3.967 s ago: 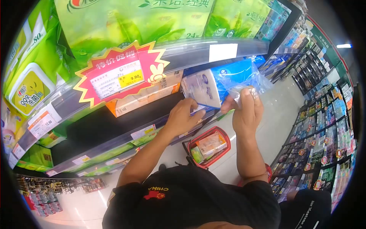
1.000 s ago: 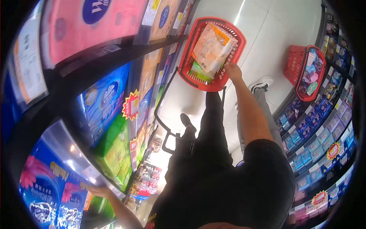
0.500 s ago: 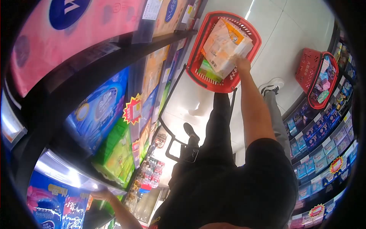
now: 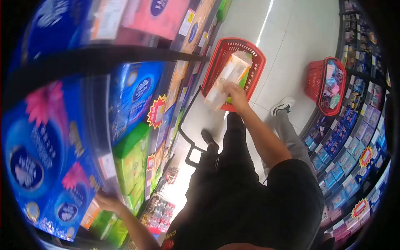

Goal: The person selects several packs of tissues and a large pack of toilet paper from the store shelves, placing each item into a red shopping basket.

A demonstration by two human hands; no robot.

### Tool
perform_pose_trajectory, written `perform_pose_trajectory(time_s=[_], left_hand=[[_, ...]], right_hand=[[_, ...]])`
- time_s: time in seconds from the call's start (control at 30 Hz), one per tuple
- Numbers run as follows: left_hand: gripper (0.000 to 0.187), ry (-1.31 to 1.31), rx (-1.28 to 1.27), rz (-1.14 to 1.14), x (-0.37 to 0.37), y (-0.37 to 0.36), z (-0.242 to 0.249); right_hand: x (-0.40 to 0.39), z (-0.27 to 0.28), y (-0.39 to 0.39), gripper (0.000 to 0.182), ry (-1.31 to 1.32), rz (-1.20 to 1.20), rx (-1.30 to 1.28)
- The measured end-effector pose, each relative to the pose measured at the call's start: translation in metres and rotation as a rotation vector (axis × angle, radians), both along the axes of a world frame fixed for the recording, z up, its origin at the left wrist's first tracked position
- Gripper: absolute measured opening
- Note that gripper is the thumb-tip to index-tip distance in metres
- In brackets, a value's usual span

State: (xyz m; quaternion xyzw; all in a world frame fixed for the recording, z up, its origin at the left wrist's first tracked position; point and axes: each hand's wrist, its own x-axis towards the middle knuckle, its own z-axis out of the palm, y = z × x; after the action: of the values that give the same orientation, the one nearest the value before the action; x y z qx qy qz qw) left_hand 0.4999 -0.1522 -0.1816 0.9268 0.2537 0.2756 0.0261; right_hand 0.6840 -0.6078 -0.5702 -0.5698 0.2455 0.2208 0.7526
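Above the red shopping basket (image 4: 259,79), my right hand (image 4: 234,92) is closed on a cream and orange tissue pack (image 4: 228,79), which stands tilted over the basket's left part. A green pack (image 4: 244,78) lies inside the basket, partly covered. At the lower left, my left hand (image 4: 107,201) is at the shelf, beside the large blue tissue pack (image 4: 46,158) with pink flowers and near an orange-edged pack (image 4: 89,214). Its fingertips are hidden or blurred, so its hold is unclear.
Shelves of tissue packs with a black shelf edge (image 4: 104,56) run along the left. At the right stands another red basket (image 4: 315,81) full of small packs, near stocked shelves (image 4: 346,154). A person's grey-trousered leg (image 4: 287,129) is beside my right arm.
The cream pack has turned and shifted left and down with my right hand, showing more of the green pack. The view has shifted, and the blue flowered pack now appears larger at the left.
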Motion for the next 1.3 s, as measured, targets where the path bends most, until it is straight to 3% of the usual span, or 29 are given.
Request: perform_pose_trajectory(time_s=[0.07,0.1,0.2,0.23,0.37,0.43,0.5,0.6,0.7,0.93,1.0,1.13,1.23,1.3], left_hand=[[0.038,-0.126,-0.181,-0.027,-0.005,0.004,-0.006],[0.037,-0.170,-0.155,-0.071,0.012,-0.022,-0.002],[0.032,-0.041,-0.086,0.036,-0.001,-0.016,0.008],[0.028,-0.022,-0.188,0.116,0.002,-0.032,0.016],[0.014,-0.310,-0.105,-0.207,-0.007,-0.028,0.014],[0.011,-0.354,-0.274,-0.291,-0.020,-0.031,0.021],[0.009,-0.472,-0.378,-0.389,-0.031,-0.040,0.026],[0.010,-0.485,-0.413,-0.579,-0.053,-0.059,0.034],[0.018,-0.392,-0.641,-0.681,-0.074,-0.067,0.024],[0.039,-0.191,-1.029,-0.691,-0.116,-0.068,0.028],[0.047,-0.153,-1.107,-0.685,-0.123,-0.060,0.021],[0.060,-0.169,-1.524,-0.710,-0.135,-0.052,0.007],[0.059,-0.124,-1.687,-0.764,-0.146,-0.040,0.004],[0.047,-0.171,-1.766,-0.865,-0.158,-0.037,0.002]], right_hand=[[-0.017,0.047,0.002,0.023,-0.019,0.008,0.065],[-0.025,0.074,0.005,0.024,-0.017,-0.038,0.112],[-0.050,0.150,0.010,0.026,-0.073,-0.069,0.238],[-0.057,0.174,0.011,0.026,-0.125,-0.055,0.286],[-0.090,0.287,0.022,0.034,-0.335,0.062,0.409],[-0.104,0.338,0.031,0.038,-0.444,0.142,0.457],[-0.117,0.365,0.035,0.055,-0.540,0.237,0.491],[-0.139,0.427,0.050,0.077,-0.670,0.309,0.617],[-0.158,0.481,0.069,0.089,-0.765,0.404,0.723],[-0.192,0.563,0.120,0.106,-0.848,0.583,0.910],[-0.205,0.583,0.135,0.112,-0.846,0.610,0.853],[-0.224,0.605,0.158,0.118,-0.900,0.747,0.828],[-0.226,0.608,0.172,0.119,-0.948,0.883,0.882],[-0.228,0.603,0.186,0.112,-0.958,0.976,0.937]])
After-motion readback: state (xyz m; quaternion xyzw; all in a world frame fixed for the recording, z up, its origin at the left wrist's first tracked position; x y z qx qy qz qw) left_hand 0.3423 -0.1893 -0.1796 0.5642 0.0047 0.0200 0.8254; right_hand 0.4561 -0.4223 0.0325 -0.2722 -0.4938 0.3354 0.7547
